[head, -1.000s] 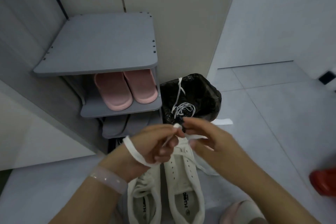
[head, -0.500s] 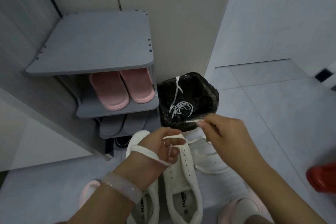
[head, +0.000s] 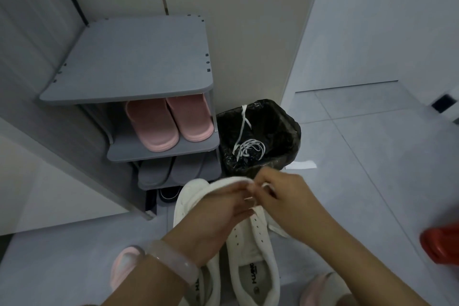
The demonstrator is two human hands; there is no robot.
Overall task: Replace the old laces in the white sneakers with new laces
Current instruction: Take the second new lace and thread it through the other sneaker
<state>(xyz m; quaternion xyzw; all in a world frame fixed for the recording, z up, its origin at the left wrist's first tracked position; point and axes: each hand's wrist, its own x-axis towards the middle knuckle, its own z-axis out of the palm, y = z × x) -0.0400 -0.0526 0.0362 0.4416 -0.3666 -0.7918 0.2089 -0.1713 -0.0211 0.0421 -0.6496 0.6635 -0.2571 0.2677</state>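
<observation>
Left hand (head: 223,208) and right hand (head: 285,196) pinch white lace (head: 231,179) above right sneaker (head: 255,251); blur hides exact fingertip contact. Old laces (head: 249,148) in far bin (head: 280,119).

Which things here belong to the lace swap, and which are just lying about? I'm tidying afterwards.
Job:
white leather sneakers
white flat lace held by left hand and right hand
old white laces in black-lined bin

Lying about:
pink rubber slippers
grey shoe rack
red plastic object
</observation>
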